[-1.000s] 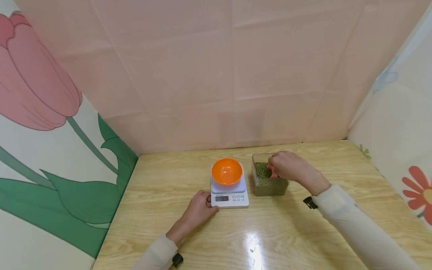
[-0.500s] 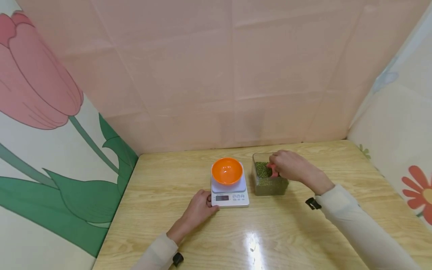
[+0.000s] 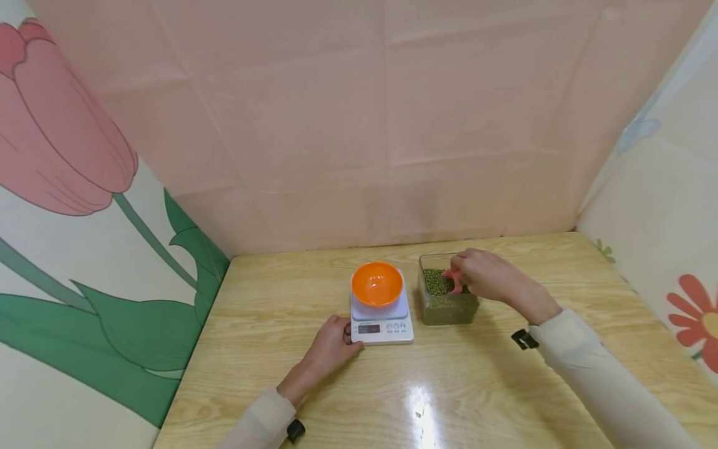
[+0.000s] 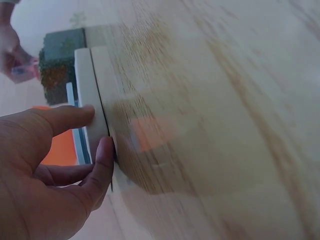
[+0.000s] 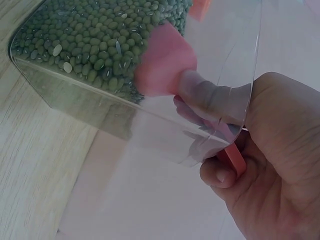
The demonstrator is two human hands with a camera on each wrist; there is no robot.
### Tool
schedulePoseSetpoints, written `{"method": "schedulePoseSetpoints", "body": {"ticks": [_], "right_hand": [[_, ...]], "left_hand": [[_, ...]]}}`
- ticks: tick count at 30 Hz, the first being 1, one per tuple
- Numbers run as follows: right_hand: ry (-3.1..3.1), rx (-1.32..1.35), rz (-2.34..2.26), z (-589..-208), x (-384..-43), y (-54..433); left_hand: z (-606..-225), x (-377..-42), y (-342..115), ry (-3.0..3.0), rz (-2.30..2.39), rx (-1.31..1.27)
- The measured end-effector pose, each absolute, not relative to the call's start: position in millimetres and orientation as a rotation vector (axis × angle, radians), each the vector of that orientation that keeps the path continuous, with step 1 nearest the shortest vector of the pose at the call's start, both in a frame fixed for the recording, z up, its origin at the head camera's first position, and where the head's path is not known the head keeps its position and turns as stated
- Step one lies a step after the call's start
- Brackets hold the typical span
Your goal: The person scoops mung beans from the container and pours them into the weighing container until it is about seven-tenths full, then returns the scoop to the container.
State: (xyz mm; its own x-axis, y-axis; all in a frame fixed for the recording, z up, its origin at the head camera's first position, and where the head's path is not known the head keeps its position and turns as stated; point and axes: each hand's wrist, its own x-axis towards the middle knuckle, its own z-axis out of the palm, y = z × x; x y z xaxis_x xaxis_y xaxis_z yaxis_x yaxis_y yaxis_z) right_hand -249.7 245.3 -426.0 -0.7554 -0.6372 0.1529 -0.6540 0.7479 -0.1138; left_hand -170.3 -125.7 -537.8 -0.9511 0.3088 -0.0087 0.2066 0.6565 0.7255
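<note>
A white kitchen scale [image 3: 381,335] lies on the table with an orange bowl [image 3: 377,284] on its platform. My left hand [image 3: 330,347] holds the scale's front left corner, thumb at the front edge and fingers along the side. In the left wrist view, thumb and fingers [image 4: 102,155] sit right at the scale's rim. To the right stands a clear container [image 3: 449,315] of green mung beans [image 5: 95,45]. My right hand [image 3: 482,274] grips a pink scoop [image 5: 167,62] by its handle over the container's rim. The scoop's front edge dips into the beans.
The wood-grain table [image 3: 269,299] runs back to a pink cloth-like wall [image 3: 387,156]. Side panels carry a printed tulip [image 3: 73,118] on the left and a red flower [image 3: 698,318] on the right.
My right hand and forearm have shifted slightly right, with the scoop still in the beans. The left hand, scale and bowl stay where they were.
</note>
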Motion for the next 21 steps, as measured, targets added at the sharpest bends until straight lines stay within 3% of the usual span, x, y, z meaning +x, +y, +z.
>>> {"method": "schedulePoseSetpoints", "body": {"ticks": [21], "right_hand": [[-2.832,1.040,0.313,-427.1,-249.6,249.4]], "left_hand": [[-537.1,-170.2,-124.8,2.700,1.198,0.431]]}}
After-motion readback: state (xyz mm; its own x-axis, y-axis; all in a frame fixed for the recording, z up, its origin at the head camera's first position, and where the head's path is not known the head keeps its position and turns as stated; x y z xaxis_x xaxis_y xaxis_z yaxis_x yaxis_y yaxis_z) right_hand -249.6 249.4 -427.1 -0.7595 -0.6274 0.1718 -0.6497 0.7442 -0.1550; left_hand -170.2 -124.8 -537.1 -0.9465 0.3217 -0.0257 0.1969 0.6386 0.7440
